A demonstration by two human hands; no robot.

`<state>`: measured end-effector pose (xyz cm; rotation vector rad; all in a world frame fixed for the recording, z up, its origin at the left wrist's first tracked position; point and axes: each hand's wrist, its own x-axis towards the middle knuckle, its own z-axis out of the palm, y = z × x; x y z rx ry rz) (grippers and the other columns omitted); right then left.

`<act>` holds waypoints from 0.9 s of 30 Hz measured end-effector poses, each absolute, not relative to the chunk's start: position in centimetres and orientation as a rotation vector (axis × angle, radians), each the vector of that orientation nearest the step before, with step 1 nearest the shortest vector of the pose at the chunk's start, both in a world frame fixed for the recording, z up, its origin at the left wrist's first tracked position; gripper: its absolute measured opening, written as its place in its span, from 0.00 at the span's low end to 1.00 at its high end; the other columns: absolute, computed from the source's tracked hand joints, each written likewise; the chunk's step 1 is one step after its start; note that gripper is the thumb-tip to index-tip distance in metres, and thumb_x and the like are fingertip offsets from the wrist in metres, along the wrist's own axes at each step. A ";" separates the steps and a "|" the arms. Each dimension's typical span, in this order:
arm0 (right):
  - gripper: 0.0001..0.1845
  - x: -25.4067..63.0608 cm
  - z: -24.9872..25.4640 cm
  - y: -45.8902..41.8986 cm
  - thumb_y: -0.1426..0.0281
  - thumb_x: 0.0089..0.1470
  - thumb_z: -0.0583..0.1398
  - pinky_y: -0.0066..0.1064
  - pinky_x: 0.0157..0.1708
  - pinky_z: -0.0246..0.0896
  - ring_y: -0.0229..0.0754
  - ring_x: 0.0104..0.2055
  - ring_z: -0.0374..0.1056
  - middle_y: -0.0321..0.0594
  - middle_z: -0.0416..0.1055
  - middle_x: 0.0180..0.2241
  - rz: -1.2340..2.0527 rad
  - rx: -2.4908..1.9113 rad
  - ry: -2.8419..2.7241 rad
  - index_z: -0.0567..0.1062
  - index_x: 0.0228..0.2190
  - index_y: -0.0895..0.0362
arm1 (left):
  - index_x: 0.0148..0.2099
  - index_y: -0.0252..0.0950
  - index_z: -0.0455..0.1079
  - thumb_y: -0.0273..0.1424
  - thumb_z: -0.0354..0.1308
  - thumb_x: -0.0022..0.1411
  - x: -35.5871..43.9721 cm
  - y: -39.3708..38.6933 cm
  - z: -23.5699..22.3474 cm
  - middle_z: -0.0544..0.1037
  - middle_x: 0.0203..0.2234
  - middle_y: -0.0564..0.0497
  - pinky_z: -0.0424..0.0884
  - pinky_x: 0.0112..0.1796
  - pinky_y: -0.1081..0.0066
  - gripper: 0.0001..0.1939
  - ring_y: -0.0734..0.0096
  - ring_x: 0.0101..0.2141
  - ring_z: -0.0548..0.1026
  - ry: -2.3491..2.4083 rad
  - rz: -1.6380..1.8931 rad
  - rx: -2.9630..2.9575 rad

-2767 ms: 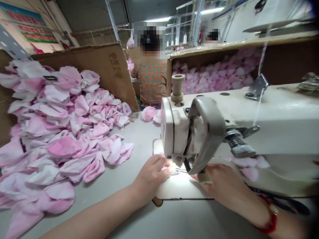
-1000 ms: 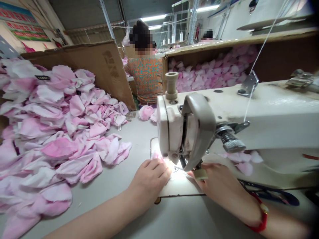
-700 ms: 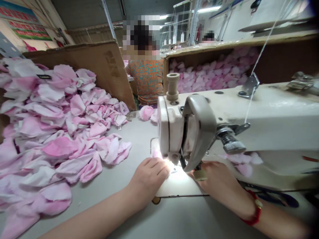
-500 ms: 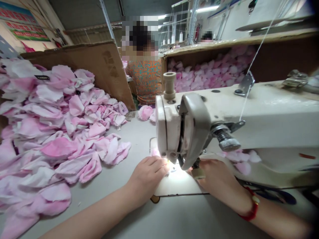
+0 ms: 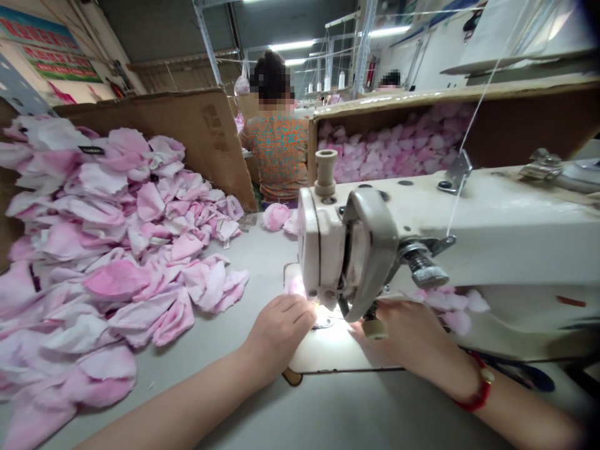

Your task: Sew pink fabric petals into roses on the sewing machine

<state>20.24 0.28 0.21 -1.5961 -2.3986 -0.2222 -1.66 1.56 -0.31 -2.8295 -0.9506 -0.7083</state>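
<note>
Left hand (image 5: pixel 279 331): fingers (image 5: pixel 300 310) lie flat and close together beside the presser foot (image 5: pixel 345 306); I cannot tell whether they have hold of anything. Right hand (image 5: pixel 410 331): fingers (image 5: pixel 387 319) curve down just right of the foot, slightly spread, with no clear hold that I can make out. Pink fabric petal (image 5: pixel 296 286): lying between the hands, against the sewing machine head (image 5: pixel 510 250), its edge partly hidden. Light, even pressure from both sides of the foot seems the sound way to keep the cloth from bunching. Nearby: a heap of pink petals (image 5: pixel 117 250) on the counter (image 5: pixel 262 269), a cardboard partition (image 5: pixel 201 150), a further bin of petals (image 5: pixel 398 144), and a co-worker (image 5: pixel 276 150) seated beyond.
</note>
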 end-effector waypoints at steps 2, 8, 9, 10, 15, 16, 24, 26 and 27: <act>0.12 20.3 0.2 0.3 0.61 0.45 0.57 0.28 0.19 0.45 0.40 0.20 0.64 0.36 0.66 0.16 -0.233 -1.588 -2.436 0.68 0.20 0.56 | 0.40 0.34 0.65 0.23 0.44 0.61 -1.7 1.6 -0.3 0.72 0.32 0.49 0.66 0.39 0.67 0.10 0.69 0.36 0.68 -0.946 -0.710 -2.833; 0.07 20.4 1.1 0.2 0.66 0.50 0.55 0.28 0.22 0.43 0.38 0.23 0.64 0.34 0.68 0.20 0.103 -1.273 -2.683 0.68 0.24 0.56 | 0.34 0.34 0.64 0.22 0.45 0.59 -1.9 1.7 -0.2 0.71 0.29 0.49 0.67 0.34 0.69 0.07 0.69 0.32 0.68 -0.953 -0.707 -2.797; 0.07 20.4 1.3 0.2 0.66 0.50 0.55 0.28 0.22 0.43 0.37 0.23 0.64 0.34 0.68 0.21 0.141 -1.246 -2.697 0.68 0.25 0.56 | 0.33 0.34 0.64 0.22 0.45 0.59 -1.9 1.7 -0.1 0.70 0.28 0.49 0.67 0.33 0.69 0.07 0.69 0.32 0.67 -0.948 -0.709 -2.799; 0.08 20.4 1.5 0.3 0.66 0.50 0.55 0.28 0.22 0.43 0.36 0.23 0.63 0.34 0.68 0.21 0.161 -1.226 -2.705 0.68 0.24 0.57 | 0.33 0.34 0.64 0.22 0.45 0.59 -1.9 1.8 0.0 0.70 0.28 0.49 0.67 0.33 0.70 0.07 0.69 0.32 0.67 -0.937 -0.717 -2.805; 0.12 20.7 1.5 0.3 0.65 0.53 0.52 0.28 0.23 0.43 0.34 0.23 0.61 0.33 0.67 0.21 0.138 -1.125 -2.760 0.67 0.21 0.57 | 0.32 0.33 0.64 0.21 0.46 0.59 -1.8 1.7 0.7 0.70 0.26 0.49 0.66 0.31 0.71 0.08 0.69 0.29 0.67 -0.856 -0.744 -2.831; 0.13 20.7 1.4 0.3 0.65 0.53 0.51 0.28 0.23 0.42 0.34 0.24 0.61 0.33 0.67 0.21 0.129 -1.097 -2.773 0.67 0.21 0.56 | 0.31 0.33 0.64 0.21 0.46 0.59 -1.7 1.7 0.8 0.70 0.26 0.49 0.66 0.31 0.71 0.08 0.69 0.29 0.67 -0.852 -0.742 -2.828; 0.10 20.9 1.3 0.4 0.68 0.51 0.52 0.28 0.22 0.41 0.32 0.23 0.60 0.31 0.67 0.21 0.103 -0.993 -2.799 0.66 0.21 0.56 | 0.38 0.32 0.65 0.20 0.45 0.59 -1.9 1.9 0.4 0.72 0.28 0.48 0.67 0.33 0.68 0.09 0.66 0.31 0.68 -0.861 -0.719 -2.780; 0.10 20.9 1.3 0.3 0.68 0.51 0.52 0.28 0.22 0.41 0.32 0.22 0.59 0.31 0.67 0.20 0.089 -0.982 -2.793 0.66 0.21 0.56 | 0.37 0.32 0.65 0.20 0.44 0.59 -1.9 2.0 0.4 0.71 0.28 0.48 0.67 0.34 0.68 0.10 0.66 0.32 0.68 -0.861 -0.708 -2.768; 0.10 20.9 1.3 0.3 0.68 0.51 0.52 0.28 0.22 0.41 0.32 0.22 0.59 0.31 0.67 0.20 0.080 -0.981 -2.789 0.67 0.21 0.56 | 0.37 0.32 0.65 0.20 0.44 0.59 -1.8 2.1 0.5 0.71 0.28 0.48 0.67 0.34 0.68 0.10 0.66 0.32 0.68 -0.863 -0.705 -2.763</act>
